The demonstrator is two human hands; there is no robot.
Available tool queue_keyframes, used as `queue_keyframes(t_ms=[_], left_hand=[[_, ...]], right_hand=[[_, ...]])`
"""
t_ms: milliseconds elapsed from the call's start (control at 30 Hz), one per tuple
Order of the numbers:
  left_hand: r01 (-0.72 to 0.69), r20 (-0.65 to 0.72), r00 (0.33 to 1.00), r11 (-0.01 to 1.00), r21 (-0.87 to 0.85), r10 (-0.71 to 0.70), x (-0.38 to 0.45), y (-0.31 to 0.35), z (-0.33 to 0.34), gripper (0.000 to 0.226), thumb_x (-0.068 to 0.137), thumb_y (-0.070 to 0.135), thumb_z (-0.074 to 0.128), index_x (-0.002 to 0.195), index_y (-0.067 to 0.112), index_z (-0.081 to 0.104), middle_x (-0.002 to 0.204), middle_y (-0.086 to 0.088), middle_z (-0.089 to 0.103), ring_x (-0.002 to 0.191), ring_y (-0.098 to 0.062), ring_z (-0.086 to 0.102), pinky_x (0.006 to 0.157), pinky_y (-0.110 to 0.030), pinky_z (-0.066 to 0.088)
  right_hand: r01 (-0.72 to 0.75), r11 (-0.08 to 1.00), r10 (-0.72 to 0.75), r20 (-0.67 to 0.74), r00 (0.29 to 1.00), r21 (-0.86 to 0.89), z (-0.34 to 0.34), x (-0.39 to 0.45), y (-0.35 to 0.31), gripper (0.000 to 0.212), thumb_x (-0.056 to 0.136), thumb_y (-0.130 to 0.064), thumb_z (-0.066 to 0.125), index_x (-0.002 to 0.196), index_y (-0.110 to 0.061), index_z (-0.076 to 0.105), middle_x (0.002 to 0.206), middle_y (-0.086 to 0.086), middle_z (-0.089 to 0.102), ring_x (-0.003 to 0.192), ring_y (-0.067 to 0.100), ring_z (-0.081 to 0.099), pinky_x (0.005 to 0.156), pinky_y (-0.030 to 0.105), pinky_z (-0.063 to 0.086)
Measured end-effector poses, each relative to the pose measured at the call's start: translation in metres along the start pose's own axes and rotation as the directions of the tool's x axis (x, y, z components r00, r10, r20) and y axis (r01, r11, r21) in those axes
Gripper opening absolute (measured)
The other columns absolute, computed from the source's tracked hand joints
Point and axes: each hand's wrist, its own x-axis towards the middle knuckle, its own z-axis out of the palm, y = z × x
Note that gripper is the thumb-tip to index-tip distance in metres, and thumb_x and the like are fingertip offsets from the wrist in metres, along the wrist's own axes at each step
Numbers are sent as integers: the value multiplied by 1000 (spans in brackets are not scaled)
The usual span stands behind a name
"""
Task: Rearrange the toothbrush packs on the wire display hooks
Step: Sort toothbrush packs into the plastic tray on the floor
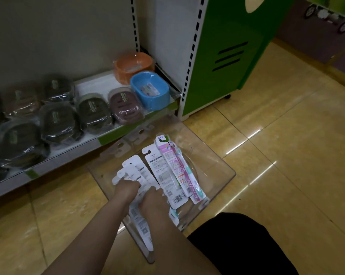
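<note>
Several toothbrush packs lie in a clear plastic bin (217, 175) on the tiled floor. Most show white backs with print and barcodes (159, 171); one pink pack (177, 167) lies face up at the right of the pile. My left hand (126, 190) grips a bundle of white packs (131, 171) near their hang-tab ends. My right hand (154, 201) is beside it, fingers curled over the same bundle lower down. Both hands are inside the bin. No wire hooks are in view.
A low shelf (88, 143) at the left holds wrapped dark soap dishes (54, 124), a blue tub (149, 92) and an orange one (134, 66). A green cabinet (217, 56) stands behind the bin. My dark-clothed knee (243, 245) is at the lower right.
</note>
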Motion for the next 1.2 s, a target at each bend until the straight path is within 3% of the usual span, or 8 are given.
queue_keyframes(t_ms=[400,567,633,700,833,1000,1100,1200], left_hand=[[-49,-7,999,997,-52,49,1,-9,2,20,89,-3,49,73,9,55,74,-7,55,62,-19,49,51,-21,33],[-34,-70,997,995,-92,27,8,-12,1,24,86,-5,46,107,-7,58,107,-23,63,80,-25,54,52,-20,36],[-45,-71,997,995,-94,38,9,-10,-1,20,89,-5,43,100,-6,59,112,-26,62,76,-23,51,52,-21,37],[-74,-63,996,992,-99,68,8,-6,-2,19,91,-4,41,85,4,57,106,-25,64,74,-24,55,59,-25,43],[-107,-34,994,969,-223,102,2,6,-9,21,94,-3,43,110,7,50,94,-14,66,78,-22,63,69,-28,50],[-174,29,982,946,-274,189,-5,24,-12,27,92,-8,41,108,5,58,90,-15,67,74,-22,62,67,-26,50],[-218,32,972,940,-261,235,-8,30,-11,18,92,5,53,104,14,63,102,-12,68,90,-24,65,77,-29,52],[-267,75,954,936,-231,291,-12,37,-12,17,94,18,54,106,23,65,108,-6,68,101,-21,64,83,-29,51]], right_hand=[[-14,987,23,56,998,-158,5,14,10,50,93,-23,52,136,-9,30,136,16,38,127,35,40,103,45,39],[-37,999,39,70,997,-36,-1,17,5,53,92,-30,53,134,-8,29,137,19,37,128,35,38,104,40,35],[-48,999,48,81,996,0,-4,17,3,56,91,-30,54,135,-7,27,137,19,36,128,35,38,104,40,36],[-60,998,56,95,994,37,-7,17,-1,61,90,-30,56,137,-8,24,137,20,37,127,35,39,106,41,38],[-46,975,23,107,994,217,-20,18,-15,66,83,-25,60,138,-17,24,131,19,44,121,37,45,99,47,45],[92,913,-108,16,994,396,-52,16,-27,58,85,-10,50,138,-23,31,127,12,56,116,32,53,97,41,46],[173,869,-160,-68,985,464,-71,13,-34,51,89,-8,50,137,-22,38,125,6,59,114,27,56,88,31,46],[242,849,-202,-136,970,470,-88,7,-44,39,89,-13,51,128,-17,47,116,7,62,107,27,59,86,35,48]])
